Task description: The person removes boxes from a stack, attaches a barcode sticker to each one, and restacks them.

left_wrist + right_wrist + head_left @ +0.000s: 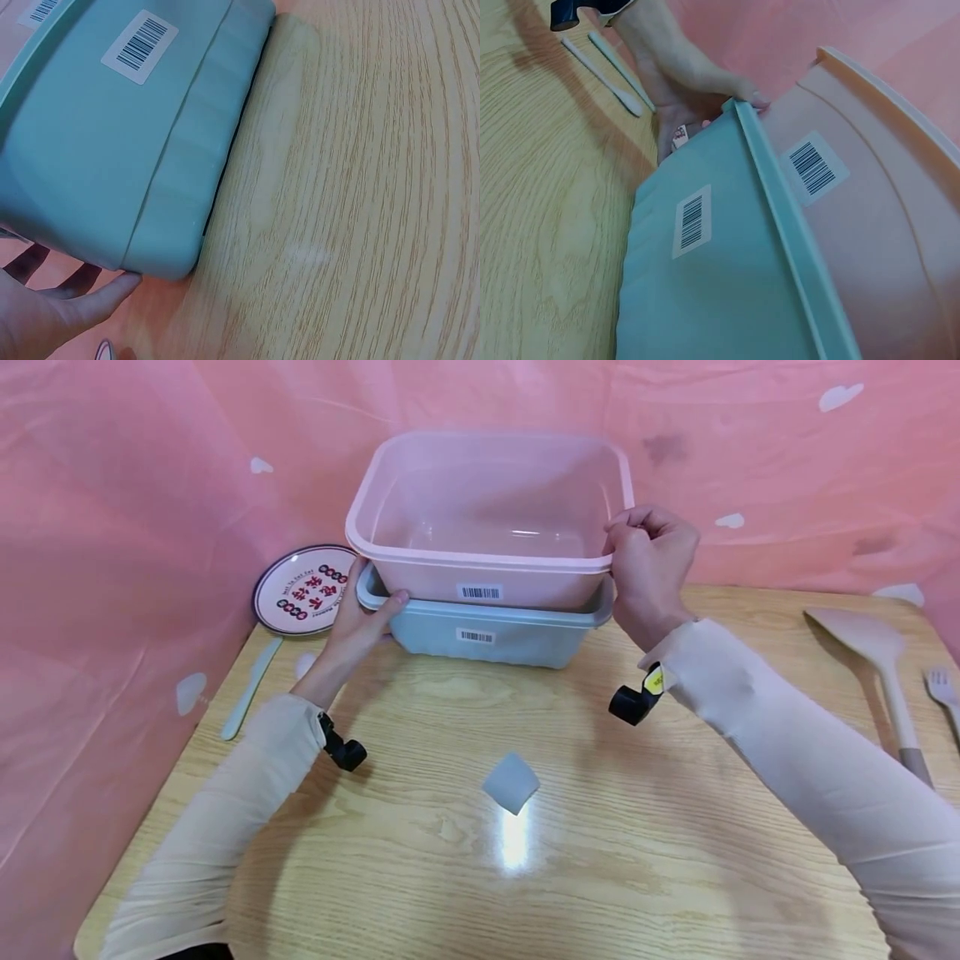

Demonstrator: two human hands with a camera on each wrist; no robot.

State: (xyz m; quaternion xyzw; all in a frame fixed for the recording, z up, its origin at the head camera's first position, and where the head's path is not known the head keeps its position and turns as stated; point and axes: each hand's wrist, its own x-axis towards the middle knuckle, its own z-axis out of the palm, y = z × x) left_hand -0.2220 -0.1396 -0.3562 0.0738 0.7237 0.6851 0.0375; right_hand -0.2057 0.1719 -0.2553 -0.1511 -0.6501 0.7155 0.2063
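While both my arms reach forward over the wooden table (450,877), this is how things lie:

Right hand: my right hand (648,564) sits at the right end of the pink tub (491,518), fingers curled over its rim and gripping it, wrist bent, forearm running back toward me at a slant.

Left hand: my left hand (360,622) is at the left end of the blue tub (487,639), thumb lying along its rim, palm against the corner; my other fingers go behind the wall, so I cannot tell how far they wrap round it.

Pink tub: it is nested in the blue tub, tilted, its right side raised; a barcode label faces me.

Blue tub: it rests flat on the table near the far edge, barcode label on the front wall.

Plate: a round printed plate (303,589) lies just left of the tubs, behind my left hand.

Near me: a small grey-blue piece (510,782) lies on the table between my forearms.

Edges: a pale utensil (251,687) lies left; a spatula (877,664) and fork (943,689) right.
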